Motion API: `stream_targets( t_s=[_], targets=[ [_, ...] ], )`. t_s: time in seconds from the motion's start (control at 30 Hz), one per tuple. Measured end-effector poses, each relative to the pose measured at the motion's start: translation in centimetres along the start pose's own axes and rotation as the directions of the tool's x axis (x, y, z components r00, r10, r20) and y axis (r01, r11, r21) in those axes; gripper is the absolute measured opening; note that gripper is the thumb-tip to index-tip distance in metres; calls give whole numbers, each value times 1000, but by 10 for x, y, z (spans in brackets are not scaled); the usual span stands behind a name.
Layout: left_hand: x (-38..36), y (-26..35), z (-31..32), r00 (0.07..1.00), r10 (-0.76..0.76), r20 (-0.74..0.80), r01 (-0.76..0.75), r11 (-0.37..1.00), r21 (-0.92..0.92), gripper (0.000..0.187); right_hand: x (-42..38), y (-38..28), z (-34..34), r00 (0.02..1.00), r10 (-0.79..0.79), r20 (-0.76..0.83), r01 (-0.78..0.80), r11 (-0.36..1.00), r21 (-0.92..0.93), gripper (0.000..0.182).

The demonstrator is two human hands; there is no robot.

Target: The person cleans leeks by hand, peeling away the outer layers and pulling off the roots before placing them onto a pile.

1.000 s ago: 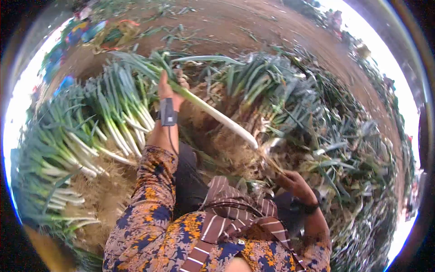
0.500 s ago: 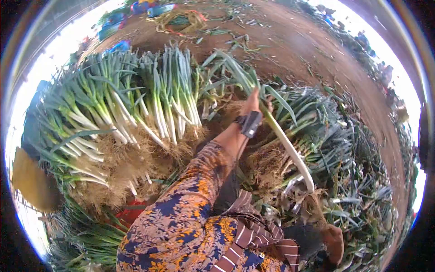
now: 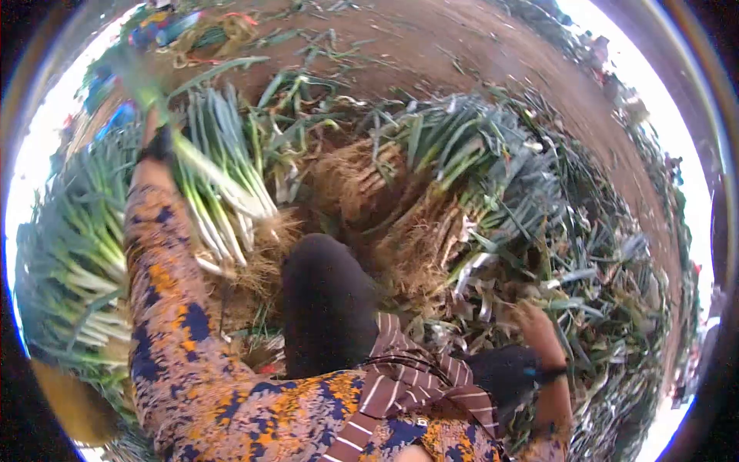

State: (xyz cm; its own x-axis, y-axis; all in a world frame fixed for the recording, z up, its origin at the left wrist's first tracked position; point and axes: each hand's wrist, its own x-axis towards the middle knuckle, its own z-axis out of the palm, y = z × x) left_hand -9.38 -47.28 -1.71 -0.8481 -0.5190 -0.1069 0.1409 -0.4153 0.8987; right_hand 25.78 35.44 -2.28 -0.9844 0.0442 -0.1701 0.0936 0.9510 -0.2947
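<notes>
Leek — white stalk, green leaves (blurred) — slanting over leek row.

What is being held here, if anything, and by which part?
The left hand holds a leek by its green part. Whether the right hand holds anything cannot be told.

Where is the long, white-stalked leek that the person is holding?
The long, white-stalked leek is at upper left in the head view, in the left hand, its stalk slanting over the green-topped leeks.
</notes>
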Motion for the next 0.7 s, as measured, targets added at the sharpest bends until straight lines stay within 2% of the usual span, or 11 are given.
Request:
stream_targets(
  t_s=[0.07, 0.13, 0.2, 0.3, 0.37, 0.4, 0.43, 0.47, 0.57, 0.6, 0.7],
  targets=[
    [-1, -5, -66, 995, -14, -102, 20, 998, 60, 34, 39, 4, 45, 953, -108, 282, 76, 989, 124, 34],
    [-10, -16, -121, 982, -37, -185, 58, 992, 112, 31, 70, -11, 75, 893, 50, 448, -70, 997, 28, 33],
    [-25, -28, -160, 969, -55, -240, 95, 982, 161, 28, 98, -4, 115, 907, -78, 413, 138, 984, -116, 27],
    [-45, -53, -176, 975, -77, -209, 128, 962, 242, 25, 142, -3, 158, 928, -53, 368, 129, 974, -184, 25],
    [-61, -79, -143, 981, -121, -152, 162, 943, 292, 23, 175, -20, 169, 970, 7, 245, -10, 1000, 13, 27],
    [-52, -88, -123, 934, -239, -266, 309, 913, 267, 22, 187, -27, 171, 984, 34, 172, -63, 985, 164, 28],
    [-81, -87, -67, 954, -223, -198, 279, 902, 329, 22, 200, -31, 184, 990, 89, 109, -105, 983, 153, 32],
    [-104, -83, -27, 972, -233, 0, 213, 888, 407, 24, 212, -34, 196, 989, 140, 46, -146, 978, 146, 38],
    [-184, -70, 125, 935, -275, 222, 87, 789, 608, 33, 235, -49, 207, 896, 426, 125, -441, 824, 356, 77],
    [-209, -67, 161, 907, -296, 300, 45, 775, 630, 35, 243, -47, 225, 923, 384, -32, -360, 888, 288, 74],
    [-262, -74, 224, 749, -357, 558, -100, 771, 628, 26, 250, -54, 227, 886, 460, 62, -447, 809, 381, 71]
  ],
)
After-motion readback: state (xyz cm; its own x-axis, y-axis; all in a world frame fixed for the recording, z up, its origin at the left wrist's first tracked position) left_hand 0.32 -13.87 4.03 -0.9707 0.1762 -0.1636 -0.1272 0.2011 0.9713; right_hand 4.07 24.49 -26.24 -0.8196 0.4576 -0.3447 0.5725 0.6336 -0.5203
